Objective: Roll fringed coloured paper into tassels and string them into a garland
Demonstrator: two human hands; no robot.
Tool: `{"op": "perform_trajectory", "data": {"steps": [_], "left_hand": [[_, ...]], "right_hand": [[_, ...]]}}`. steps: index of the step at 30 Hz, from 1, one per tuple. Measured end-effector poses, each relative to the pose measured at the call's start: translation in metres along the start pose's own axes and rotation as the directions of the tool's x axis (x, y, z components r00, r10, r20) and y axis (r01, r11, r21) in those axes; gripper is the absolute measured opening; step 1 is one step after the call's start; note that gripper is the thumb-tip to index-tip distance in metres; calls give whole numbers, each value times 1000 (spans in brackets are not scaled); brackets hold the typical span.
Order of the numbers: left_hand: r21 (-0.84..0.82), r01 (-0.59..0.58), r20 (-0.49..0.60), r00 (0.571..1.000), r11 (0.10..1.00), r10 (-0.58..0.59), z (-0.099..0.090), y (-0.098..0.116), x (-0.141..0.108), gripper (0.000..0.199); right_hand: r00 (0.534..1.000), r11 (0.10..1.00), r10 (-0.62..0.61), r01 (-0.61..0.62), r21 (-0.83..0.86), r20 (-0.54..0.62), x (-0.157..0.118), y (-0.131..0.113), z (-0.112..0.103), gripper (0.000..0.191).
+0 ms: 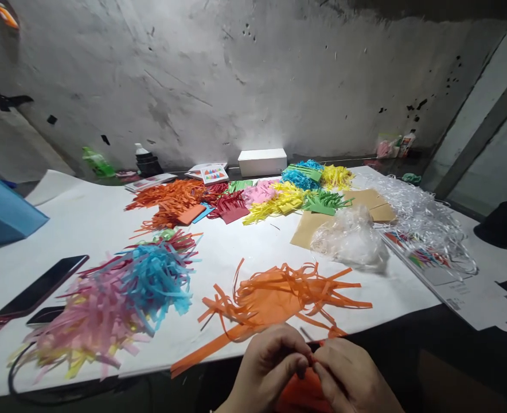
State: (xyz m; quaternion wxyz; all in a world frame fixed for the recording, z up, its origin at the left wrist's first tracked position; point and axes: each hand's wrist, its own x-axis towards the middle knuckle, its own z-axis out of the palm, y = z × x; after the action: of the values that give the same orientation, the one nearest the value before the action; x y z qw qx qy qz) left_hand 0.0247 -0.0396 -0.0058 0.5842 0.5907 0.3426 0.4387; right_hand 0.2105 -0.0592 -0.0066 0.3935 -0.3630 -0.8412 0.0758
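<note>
At the table's near edge my left hand (268,364) and my right hand (350,373) are close together, fingertips pinched. Between them is a small piece of orange paper (311,359), mostly covered by the fingers. A red-orange sheet-like area (303,394) shows below the hands; whether it joins that piece I cannot tell. Just beyond lies an orange fringed paper (275,298), its cut strips spread to both sides and one long strip reaching the front edge. To the left, pink paper fringe (101,304) and blue paper fringe (159,278) are heaped together.
Coloured paper fringes (231,206) line the back of the white-covered table (245,244). A clear plastic bag (350,241) sits on brown card (305,228); shredded white strips (417,206) lie at right. Phones (42,287), a white box (262,162) and a green bottle (98,162) are around.
</note>
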Motion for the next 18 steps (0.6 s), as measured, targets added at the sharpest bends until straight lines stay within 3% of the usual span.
{"op": "perform_trajectory", "data": {"steps": [6,12,15,18], "left_hand": [[133,-70,48,997,989,64,-3,-1,-4,22],[273,-193,74,981,942,180,0,-2,-2,29],[271,-192,84,981,943,175,2,-4,-1,33],[249,-166,111,984,954,142,3,-5,-1,35]], "right_hand": [[1000,999,13,-13,42,-1,-9,0,6,29],[994,1000,-17,14,-25,-104,-11,-2,12,28],[996,998,-50,46,-52,-78,-12,-3,7,27],[1000,1000,-4,4,7,-30,-13,-3,4,28]]}}
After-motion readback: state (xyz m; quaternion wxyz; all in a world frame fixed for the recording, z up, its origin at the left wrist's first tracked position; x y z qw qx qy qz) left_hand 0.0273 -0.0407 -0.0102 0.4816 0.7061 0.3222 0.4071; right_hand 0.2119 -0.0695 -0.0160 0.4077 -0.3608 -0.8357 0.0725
